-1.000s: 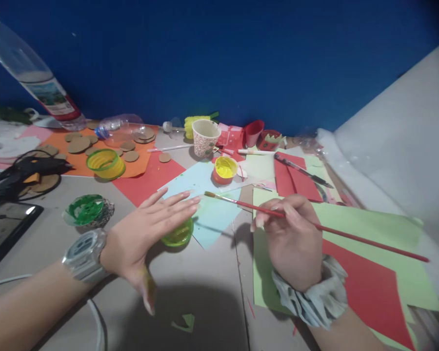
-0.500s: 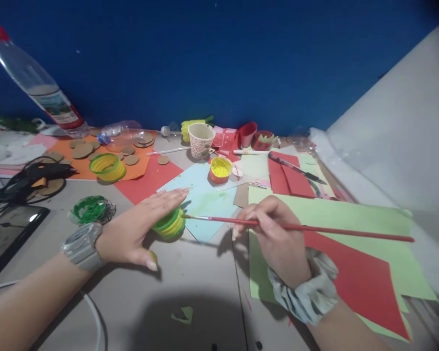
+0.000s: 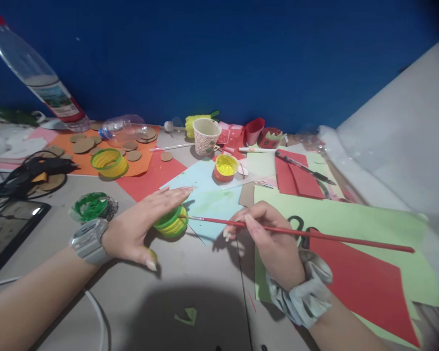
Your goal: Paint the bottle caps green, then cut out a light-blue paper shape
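Observation:
My right hand [image 3: 269,239] pinches a long red paintbrush [image 3: 322,237] that lies nearly level. The brush tip meets the side of a ribbed plastic ring [image 3: 172,225], striped green and yellow, on the table. Over the ring's top stretches my left hand [image 3: 142,224], fingers straight and thumb apart, resting on it; part of the ring is hidden beneath. Yellow paint fills a small red cup [image 3: 226,168] standing on light blue paper [image 3: 219,197]. Left of my left hand sits a clear dish of green paint [image 3: 91,207]. Another yellow-green ring [image 3: 109,164] stands farther back.
A tall bottle [image 3: 44,78] leans at the back left near cardboard discs [image 3: 84,145]. At the back stands a paper cup [image 3: 206,137]. Black cables [image 3: 22,180] and a dark tablet-like device [image 3: 14,234] lie left. Red paper [image 3: 366,282], green paper [image 3: 351,213] and scissors [image 3: 296,223] are on the right.
The brush tip has shifted slightly along the ring's side, and the handle end tilts lower. My right hand has moved a little left, uncovering scissor handles. My left hand stays on the ring.

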Available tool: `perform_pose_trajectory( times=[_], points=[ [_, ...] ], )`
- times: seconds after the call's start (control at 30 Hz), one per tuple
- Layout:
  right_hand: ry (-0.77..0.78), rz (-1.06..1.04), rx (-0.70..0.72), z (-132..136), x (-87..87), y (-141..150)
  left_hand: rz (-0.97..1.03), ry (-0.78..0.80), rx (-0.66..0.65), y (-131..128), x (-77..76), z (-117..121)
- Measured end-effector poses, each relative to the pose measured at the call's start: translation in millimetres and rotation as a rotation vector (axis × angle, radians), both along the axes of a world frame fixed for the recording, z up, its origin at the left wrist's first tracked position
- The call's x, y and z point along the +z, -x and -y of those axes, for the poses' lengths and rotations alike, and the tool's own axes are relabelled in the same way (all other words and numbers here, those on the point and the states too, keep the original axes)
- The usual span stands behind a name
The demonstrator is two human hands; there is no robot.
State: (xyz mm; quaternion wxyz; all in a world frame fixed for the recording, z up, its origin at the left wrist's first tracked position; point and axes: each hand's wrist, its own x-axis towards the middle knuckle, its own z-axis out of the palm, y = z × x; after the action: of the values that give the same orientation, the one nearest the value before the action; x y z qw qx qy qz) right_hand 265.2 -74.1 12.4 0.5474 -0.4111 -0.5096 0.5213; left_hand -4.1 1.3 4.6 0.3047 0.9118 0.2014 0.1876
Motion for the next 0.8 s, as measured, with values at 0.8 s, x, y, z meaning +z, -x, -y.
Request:
perform_pose_trajectory(
  times=[0.8],
  points=[
    [-0.010, -0.015, -0.033, 0.3, 0.2, -0.4, -0.024, -0.012, -0.004, -0.3, 1.4, -0.1]
  ],
)
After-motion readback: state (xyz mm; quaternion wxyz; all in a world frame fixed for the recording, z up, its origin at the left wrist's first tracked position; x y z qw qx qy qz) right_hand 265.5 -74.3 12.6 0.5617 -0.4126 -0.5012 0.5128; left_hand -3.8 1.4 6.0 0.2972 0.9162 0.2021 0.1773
